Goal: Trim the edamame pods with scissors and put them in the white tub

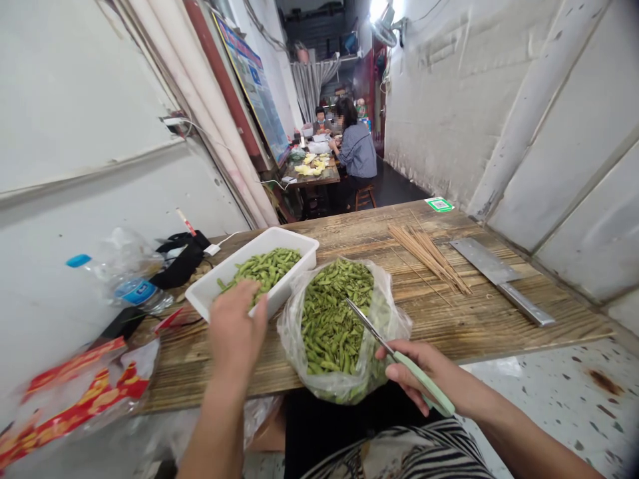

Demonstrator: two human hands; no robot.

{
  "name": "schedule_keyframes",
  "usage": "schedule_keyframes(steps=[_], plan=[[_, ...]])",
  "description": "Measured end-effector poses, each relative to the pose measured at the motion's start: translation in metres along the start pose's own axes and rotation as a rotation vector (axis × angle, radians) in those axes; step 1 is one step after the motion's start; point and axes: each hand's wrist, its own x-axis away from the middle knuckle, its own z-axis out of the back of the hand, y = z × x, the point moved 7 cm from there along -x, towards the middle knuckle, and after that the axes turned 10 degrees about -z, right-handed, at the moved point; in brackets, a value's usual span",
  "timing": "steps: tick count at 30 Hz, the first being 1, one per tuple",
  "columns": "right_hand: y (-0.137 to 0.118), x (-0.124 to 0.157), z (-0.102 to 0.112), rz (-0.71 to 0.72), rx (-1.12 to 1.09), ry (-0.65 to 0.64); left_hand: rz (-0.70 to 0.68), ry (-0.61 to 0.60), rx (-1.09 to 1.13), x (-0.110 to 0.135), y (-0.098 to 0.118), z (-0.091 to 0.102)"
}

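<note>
My left hand (234,322), slightly blurred, is at the near side of a white plastic tub (294,245). Its thumb stands apart from the fingers, and I see nothing held in it. Green soybean pods (272,266) lie inside the tub. Beside it, a clear plastic bag (294,326) stands with its mouth wide, full of more soybean pods (332,319). My right hand (417,372) grips scissors (422,379) with pale green handles. Their blades look closed and point up and left over the bag's right part.
On the wooden table (349,233) lie thin wooden skewers (429,256) and a cleaver (499,266) to the right. A water bottle (134,289) and a red printed plastic bag (100,392) are at the left. Farther back, two people sit at another table (324,174).
</note>
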Motion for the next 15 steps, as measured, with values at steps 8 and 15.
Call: schedule_keyframes(steps=[8, 15], plan=[[0.000, -0.001, -0.002, -0.014, -0.006, -0.002, -0.122, -0.689, 0.145, 0.057, 0.076, -0.103], [0.005, 0.001, -0.005, 0.015, 0.023, -0.039, -0.169, -0.764, 0.340, 0.048, 0.071, -0.097]])
